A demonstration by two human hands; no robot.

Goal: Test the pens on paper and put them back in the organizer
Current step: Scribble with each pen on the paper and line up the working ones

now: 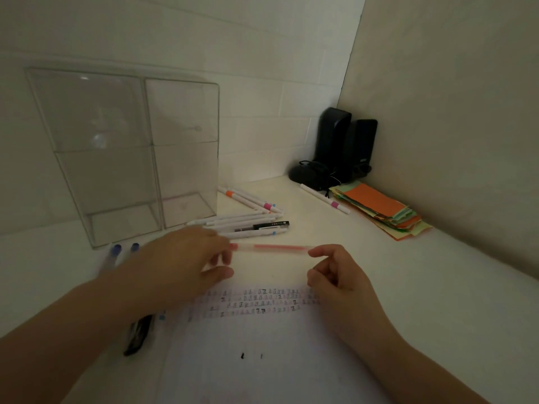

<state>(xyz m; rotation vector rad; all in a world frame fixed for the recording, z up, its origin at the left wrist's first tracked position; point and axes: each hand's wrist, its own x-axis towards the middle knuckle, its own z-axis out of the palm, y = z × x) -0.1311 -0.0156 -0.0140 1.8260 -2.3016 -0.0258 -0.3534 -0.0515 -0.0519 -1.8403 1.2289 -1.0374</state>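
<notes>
You are holding a red pen (pixel 272 248) level above the sheet of paper (pixel 262 345), your left hand (pixel 186 258) pinching one end and your right hand (pixel 335 269) pinching the other, the two hands apart by the pen's length. The clear organizer (pixel 125 153) is standing on the worktop (pixel 437 287) behind your left hand, and a cluster of white pens (pixel 250 217) is lying just beside its right side.
</notes>
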